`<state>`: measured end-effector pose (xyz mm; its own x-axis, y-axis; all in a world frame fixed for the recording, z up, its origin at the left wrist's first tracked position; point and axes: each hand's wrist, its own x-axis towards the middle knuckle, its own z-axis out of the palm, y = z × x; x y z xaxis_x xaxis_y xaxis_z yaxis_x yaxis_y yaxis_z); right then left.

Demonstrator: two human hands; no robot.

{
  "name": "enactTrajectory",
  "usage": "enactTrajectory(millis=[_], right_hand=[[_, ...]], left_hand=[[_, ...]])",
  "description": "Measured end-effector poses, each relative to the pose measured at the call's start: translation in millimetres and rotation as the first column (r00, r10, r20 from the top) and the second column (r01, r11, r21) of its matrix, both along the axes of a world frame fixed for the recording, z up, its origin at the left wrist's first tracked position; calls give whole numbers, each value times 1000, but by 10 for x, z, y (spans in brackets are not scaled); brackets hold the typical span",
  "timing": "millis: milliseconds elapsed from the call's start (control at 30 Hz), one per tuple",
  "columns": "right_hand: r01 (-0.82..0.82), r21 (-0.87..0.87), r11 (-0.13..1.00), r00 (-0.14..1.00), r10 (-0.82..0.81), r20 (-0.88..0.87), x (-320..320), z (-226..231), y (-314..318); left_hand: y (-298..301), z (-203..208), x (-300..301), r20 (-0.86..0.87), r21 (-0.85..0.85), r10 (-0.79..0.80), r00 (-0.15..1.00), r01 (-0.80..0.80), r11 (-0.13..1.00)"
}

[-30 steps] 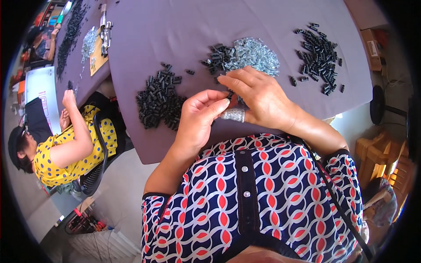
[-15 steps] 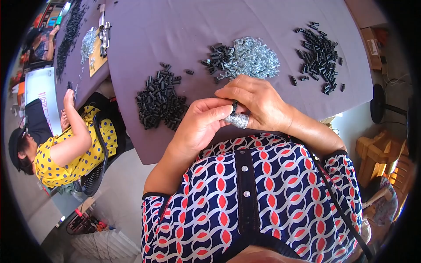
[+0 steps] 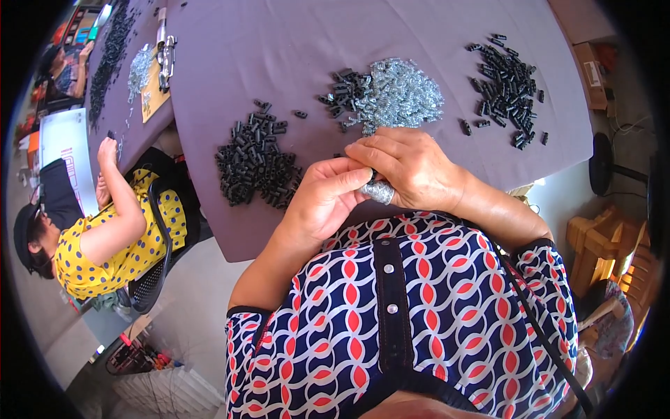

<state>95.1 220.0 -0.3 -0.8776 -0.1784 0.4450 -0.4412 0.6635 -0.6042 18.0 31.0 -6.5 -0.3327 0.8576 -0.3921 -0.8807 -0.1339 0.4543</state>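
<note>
At the table's near edge my left hand [image 3: 325, 194] and my right hand [image 3: 417, 166] meet, both with closed fingers. Between their fingertips is a small black plastic piece [image 3: 376, 176], almost wholly covered by the fingers now. A silver wrapping [image 3: 379, 191] covers my right thumb. Just beyond the hands lies a heap of small silvery metal springs [image 3: 401, 94], touching a cluster of black plastic pieces [image 3: 347, 91]. Left of my left hand spreads a larger pile of black pieces [image 3: 255, 164]. Another black pile [image 3: 509, 94] sits at the right.
A grey-purple cloth covers the table [image 3: 279, 49]. To the left, a person in a yellow dotted top [image 3: 122, 230] sits at an adjoining table with black and silvery heaps. Another person [image 3: 70, 73] is farther off. Wooden furniture [image 3: 604, 244] and a cardboard box [image 3: 593, 77] stand at right.
My right hand has drawn slightly nearer and its fingers have closed further over the black piece, hiding most of it. The neighbour's raised hand has shifted a little.
</note>
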Motion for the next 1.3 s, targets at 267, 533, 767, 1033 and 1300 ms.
enactTrajectory(millis=[267,533,767,1033,1300], right_hand=[[406,356,842,891,-451,52,358,20,551],[566,497,657,710,-696,111,697,-133,845],[516,315,797,841,-541,-7,716,-117,734],[420,326,847,891,-453,29,619,-176,527],[381,337,861,880,-449,154,568,-147,471]], left_hand=[[-22,152,-622,-849,-180,-429,-308,-595,784],[-32,-113,-948,-686,-238,-530,-498,-535,811],[-16,-80,-873,-709,-252,-536,-458,-545,800],[-20,-76,-680,-845,-249,-454,-283,-543,802],[-84,31,-527,-847,-310,-123,517,-293,904]])
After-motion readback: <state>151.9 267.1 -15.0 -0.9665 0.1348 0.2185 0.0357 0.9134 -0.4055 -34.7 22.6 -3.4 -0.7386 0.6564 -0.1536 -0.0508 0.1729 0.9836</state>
